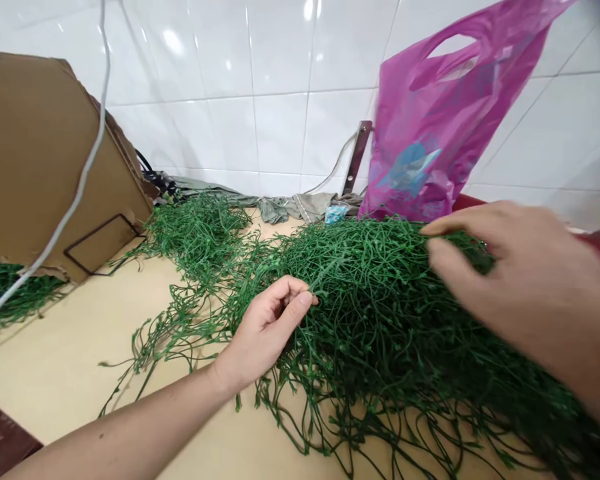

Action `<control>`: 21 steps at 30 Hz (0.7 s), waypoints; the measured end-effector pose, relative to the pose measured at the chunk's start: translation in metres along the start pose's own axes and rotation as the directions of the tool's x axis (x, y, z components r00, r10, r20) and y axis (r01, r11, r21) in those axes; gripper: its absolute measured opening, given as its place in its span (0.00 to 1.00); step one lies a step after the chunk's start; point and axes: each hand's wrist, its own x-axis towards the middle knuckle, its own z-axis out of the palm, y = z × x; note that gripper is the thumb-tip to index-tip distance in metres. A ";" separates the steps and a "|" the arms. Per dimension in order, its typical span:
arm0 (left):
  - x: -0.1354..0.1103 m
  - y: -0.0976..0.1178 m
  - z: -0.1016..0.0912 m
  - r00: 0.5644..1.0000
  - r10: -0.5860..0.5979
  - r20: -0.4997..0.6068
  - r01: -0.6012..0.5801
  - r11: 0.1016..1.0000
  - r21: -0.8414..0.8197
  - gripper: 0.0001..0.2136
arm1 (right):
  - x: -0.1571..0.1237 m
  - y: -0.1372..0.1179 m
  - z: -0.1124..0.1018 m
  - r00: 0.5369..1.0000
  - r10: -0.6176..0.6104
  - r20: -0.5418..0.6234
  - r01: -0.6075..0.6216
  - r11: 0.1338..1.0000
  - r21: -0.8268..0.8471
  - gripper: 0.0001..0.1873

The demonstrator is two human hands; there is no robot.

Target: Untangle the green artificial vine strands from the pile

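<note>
A big tangled heap of green plastic stems lies on the pale tabletop. My left hand rests at the heap's left edge, thumb and fingers pinched on one green stem. My right hand hovers over the heap's right side, close to the camera, with thumb and forefinger closing on strands at the top of the pile; what sits between them is hard to make out.
A smaller clump of green stems lies further back. A torn cardboard box stands at the left with a white cable hanging before it. A pink plastic bag leans on the white tiled wall. Grey cloth lies along the back.
</note>
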 end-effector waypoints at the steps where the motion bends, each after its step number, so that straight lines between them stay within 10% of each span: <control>1: 0.001 -0.001 0.001 1.000 -0.001 -0.008 0.001 1.000 0.012 0.12 | -0.004 -0.017 0.012 0.999 -0.028 -0.024 0.025 0.994 -0.105 0.03; 7: -0.001 -0.005 0.004 0.980 0.194 0.035 -0.197 0.964 0.178 0.08 | -0.028 -0.083 0.063 0.886 0.056 0.460 -0.246 0.898 0.365 0.15; 16: -0.006 0.005 -0.009 0.879 0.472 -0.063 -0.375 0.768 0.520 0.15 | -0.014 -0.066 0.039 0.940 0.098 0.325 -0.257 0.833 0.490 0.12; 21: 0.000 0.005 -0.011 0.889 0.445 0.109 -0.412 0.673 0.614 0.16 | -0.011 -0.058 0.021 0.919 0.013 0.393 -0.217 0.851 0.479 0.12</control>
